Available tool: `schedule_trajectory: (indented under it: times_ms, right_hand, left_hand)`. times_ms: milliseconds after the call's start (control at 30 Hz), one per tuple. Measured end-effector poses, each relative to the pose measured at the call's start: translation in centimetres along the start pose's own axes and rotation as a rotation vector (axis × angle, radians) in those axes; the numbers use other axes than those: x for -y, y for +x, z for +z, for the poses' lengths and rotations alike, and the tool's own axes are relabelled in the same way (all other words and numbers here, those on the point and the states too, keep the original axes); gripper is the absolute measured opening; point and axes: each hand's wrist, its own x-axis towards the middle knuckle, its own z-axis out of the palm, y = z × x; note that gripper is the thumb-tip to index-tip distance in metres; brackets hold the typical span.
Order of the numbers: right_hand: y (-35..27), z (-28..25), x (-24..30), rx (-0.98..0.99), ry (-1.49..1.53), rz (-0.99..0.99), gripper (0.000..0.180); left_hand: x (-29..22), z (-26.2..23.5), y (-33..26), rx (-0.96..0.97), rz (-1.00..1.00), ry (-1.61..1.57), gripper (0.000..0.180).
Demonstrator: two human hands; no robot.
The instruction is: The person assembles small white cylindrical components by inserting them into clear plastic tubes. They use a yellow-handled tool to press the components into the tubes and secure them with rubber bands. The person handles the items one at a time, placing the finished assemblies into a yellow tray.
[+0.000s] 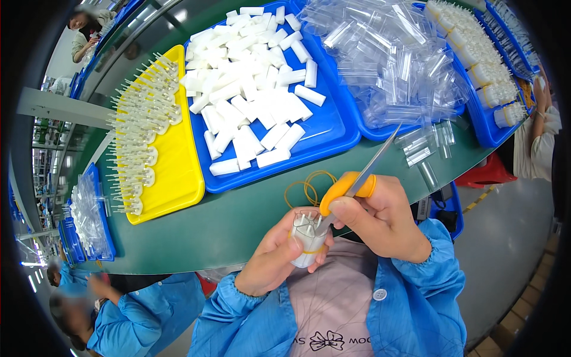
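left hand wraps a banded bundle of white pieces, near table edge. right hand pinches orange-handled scissors, tip seemingly inside bundle. best to keep bundle upright, tip shallow.

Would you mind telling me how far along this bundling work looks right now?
Done: several finished bundles sit in the far right blue tray. In hand: the left hand holds a rubber-banded bundle of white pieces while the right hand works orange-handled scissors at its top. Left: many loose white blocks, clear sleeves and pin parts on the yellow tray; spare rubber bands lie ready.
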Motion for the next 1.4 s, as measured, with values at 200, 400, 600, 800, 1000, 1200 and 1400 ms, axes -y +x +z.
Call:
schedule_trajectory:
  times_ms: [200,400,600,800,1000,1200,1400]
  right_hand:
    - [-0.1,-0.4,-0.4,-0.221,0.296,0.015,0.019]
    - [-0.7,-3.8,1.3,-0.187,-0.557,-0.118,0.009]
    - [-2.2,-2.8,-0.4,-0.234,-1.189,-0.2,0.018]
    - [-2.1,-2.9,-1.3,-0.249,-1.28,-0.165,0.022]
    - [-1.5,0.0,1.6,-0.042,-0.67,-0.284,0.051]
    - [0.3,3.0,2.0,0.084,-0.792,-0.355,0.067]
    - [0.2,2.8,0.7,0.007,-0.797,-0.391,0.062]
  left_hand:
    - [0.0,-0.3,0.9,-0.031,0.006,-0.069,0.068]
    - [-0.5,-0.6,0.6,-0.083,0.044,-0.07,0.073]
    - [-1.5,-1.2,0.3,-0.111,0.174,-0.121,0.065]
    - [-2.1,-1.3,-0.2,-0.105,0.255,-0.25,0.06]
    - [-1.5,-0.9,-0.1,-0.048,0.183,-0.391,0.061]
    - [-1.2,0.9,-0.4,-0.191,0.115,-0.213,0.057]
    - [-0.5,0.0,-0.4,-0.057,0.116,-0.262,0.058]
